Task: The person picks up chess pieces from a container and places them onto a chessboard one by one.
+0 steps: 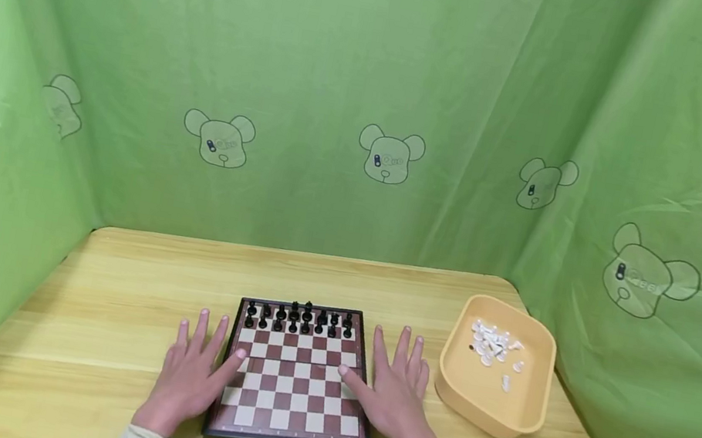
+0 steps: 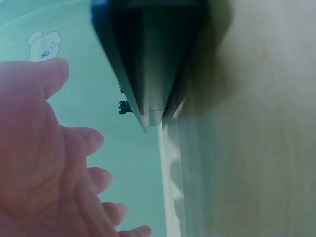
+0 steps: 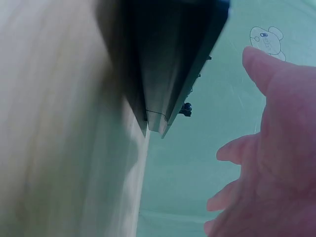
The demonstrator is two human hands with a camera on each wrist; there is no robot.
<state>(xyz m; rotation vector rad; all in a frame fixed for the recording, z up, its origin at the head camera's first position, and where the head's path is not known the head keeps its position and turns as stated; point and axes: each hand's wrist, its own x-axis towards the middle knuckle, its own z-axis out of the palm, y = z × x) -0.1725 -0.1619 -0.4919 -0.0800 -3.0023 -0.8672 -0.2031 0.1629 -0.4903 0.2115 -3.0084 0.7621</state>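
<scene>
A chessboard [image 1: 293, 397] with red-brown and white squares lies on the table. Two rows of black chess pieces [image 1: 307, 318] stand upright along its far end. My left hand [image 1: 191, 375] is spread at the board's left side, its thumb reaching over the left edge. Mirroring it on the right, my right hand [image 1: 397, 399] has spread fingers, and its thumb extends over the right edge. Both palms are bare in the wrist views, beside the board's dark side wall [image 2: 153, 64]. Neither hand holds anything.
An orange-yellow plastic bin [image 1: 485, 419] stands to the right of my right hand. White chess pieces [image 1: 490, 343] lie loose in it. Green fabric [image 1: 318, 88] with bear-head drawings hangs behind and on both sides of the wooden table [image 1: 127, 289].
</scene>
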